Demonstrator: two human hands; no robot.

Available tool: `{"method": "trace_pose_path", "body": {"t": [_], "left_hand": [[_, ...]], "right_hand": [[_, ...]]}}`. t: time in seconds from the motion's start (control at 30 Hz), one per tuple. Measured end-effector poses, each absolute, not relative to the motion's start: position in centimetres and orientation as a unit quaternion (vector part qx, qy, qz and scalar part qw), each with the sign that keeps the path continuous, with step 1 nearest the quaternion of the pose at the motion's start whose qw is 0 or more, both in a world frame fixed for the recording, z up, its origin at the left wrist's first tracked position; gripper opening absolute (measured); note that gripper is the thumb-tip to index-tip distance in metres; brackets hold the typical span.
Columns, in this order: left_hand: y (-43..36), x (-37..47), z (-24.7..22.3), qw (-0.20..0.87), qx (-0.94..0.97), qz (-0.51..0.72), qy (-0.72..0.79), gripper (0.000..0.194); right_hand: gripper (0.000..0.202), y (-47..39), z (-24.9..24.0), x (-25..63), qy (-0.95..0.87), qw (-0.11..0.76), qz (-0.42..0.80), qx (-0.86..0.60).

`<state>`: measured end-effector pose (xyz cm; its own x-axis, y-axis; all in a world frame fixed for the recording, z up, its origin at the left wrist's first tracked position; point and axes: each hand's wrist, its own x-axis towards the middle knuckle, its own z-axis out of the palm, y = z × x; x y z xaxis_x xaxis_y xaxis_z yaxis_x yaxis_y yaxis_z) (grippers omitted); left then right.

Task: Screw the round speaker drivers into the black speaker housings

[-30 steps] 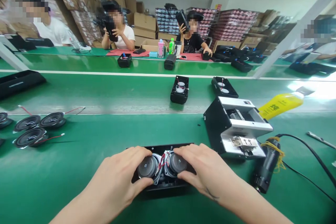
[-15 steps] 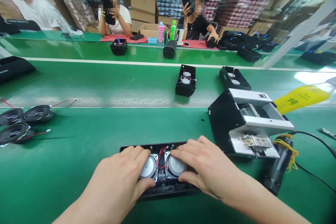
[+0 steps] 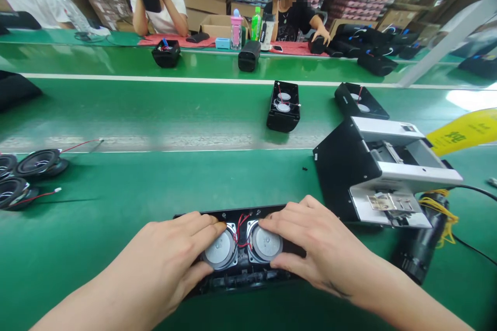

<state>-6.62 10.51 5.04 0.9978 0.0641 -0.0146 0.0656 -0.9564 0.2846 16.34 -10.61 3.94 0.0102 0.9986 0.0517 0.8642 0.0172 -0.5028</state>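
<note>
A long black speaker housing (image 3: 248, 280) lies on the green bench in front of me, its inside facing up. Two round silver-backed speakers sit in it side by side, a left speaker (image 3: 219, 251) and a right speaker (image 3: 267, 244), with thin red wires (image 3: 241, 232) between them. My left hand (image 3: 171, 253) curls round the left speaker, fingers at its top edge and thumb at its lower edge. Around the right speaker, my right hand (image 3: 310, 243) grips the same way, fingertips above and thumb below. The palms cover both ends of the housing.
Loose black speakers (image 3: 39, 163) lie at the left. On the right stand a black-and-silver screw feeder (image 3: 373, 165), a black electric screwdriver (image 3: 419, 253) and a yellow bottle (image 3: 466, 132). Beyond are housings with speakers (image 3: 283, 114). Co-workers sit across the line, one in a black shirt (image 3: 293, 20).
The view has tilted and shifted, so the far things sit higher. My hands stay on the two speakers; my left thumb has drawn back slightly, showing more of the left one.
</note>
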Motion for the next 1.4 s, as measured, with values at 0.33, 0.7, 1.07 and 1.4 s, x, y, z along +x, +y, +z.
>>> {"method": "trace_pose_path", "body": {"t": [0.33,0.7,1.07,1.4], "left_hand": [[10.1,-6.7,4.7,0.112,0.992,0.055,0.002,0.046],[10.1,-6.7,4.4,0.093,0.993,0.070,-0.005,0.043],[10.4,-6.8,3.8,0.110,0.990,0.090,-0.009,0.042],[10.3,-6.7,4.0,0.107,0.989,0.098,-0.002,0.038]], "right_hand": [[0.042,-10.9,4.0,16.3,-0.685,0.218,0.159,-0.677],[0.042,-11.0,4.0,16.3,-0.683,0.214,0.158,-0.680],[0.037,-11.0,4.1,16.2,-0.685,0.210,0.158,-0.679],[0.034,-10.7,3.8,16.3,-0.687,0.210,0.165,-0.676]]}}
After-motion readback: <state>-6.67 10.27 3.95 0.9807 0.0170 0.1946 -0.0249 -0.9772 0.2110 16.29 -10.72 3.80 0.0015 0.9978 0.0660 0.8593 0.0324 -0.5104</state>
